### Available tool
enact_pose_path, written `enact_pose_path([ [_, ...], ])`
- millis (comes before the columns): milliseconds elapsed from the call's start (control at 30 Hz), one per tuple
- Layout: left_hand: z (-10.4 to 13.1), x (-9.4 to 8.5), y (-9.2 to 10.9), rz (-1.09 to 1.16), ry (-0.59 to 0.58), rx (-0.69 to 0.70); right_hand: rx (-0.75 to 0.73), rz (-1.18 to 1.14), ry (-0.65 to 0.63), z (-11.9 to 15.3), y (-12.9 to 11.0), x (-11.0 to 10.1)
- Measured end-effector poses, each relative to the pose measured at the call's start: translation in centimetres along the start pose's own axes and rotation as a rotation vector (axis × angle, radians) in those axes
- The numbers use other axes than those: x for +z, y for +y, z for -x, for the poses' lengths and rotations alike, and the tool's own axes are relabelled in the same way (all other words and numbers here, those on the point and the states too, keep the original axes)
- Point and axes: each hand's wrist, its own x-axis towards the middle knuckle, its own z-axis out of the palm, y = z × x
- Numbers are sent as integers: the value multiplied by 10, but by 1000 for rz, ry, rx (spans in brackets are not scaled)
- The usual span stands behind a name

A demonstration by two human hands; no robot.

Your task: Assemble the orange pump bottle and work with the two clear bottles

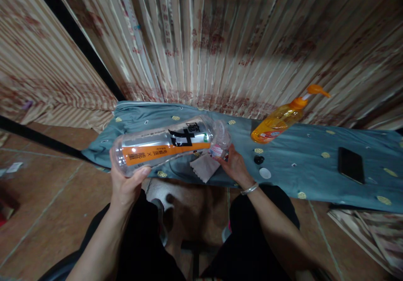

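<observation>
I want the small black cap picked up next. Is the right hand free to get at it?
Probably not yet: the right hand is gripping the neck end of the clear bottle with a cloth. The black cap lies uncovered on the blue cloth just beside it.

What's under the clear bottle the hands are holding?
Under the clear bottle, held sideways by the left hand and right hand, lie a pale cloth and the blue sheet. The bottle hides part of each.
</observation>
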Motion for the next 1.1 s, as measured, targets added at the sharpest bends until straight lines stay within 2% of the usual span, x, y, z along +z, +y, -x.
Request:
enact_pose_path([
  [133,1,2,4,79,8,-79,10,16,-31,0,-2,-2],
  [500,-2,5,6,133,51,-147,40,23,-56,0,-8,-6],
  [900,-1,6,7,81,39,-104,24,-7,-9,-2,3,1],
  [1100,0,1,2,24,3,-76,21,-8,-5,-1,1,1],
])
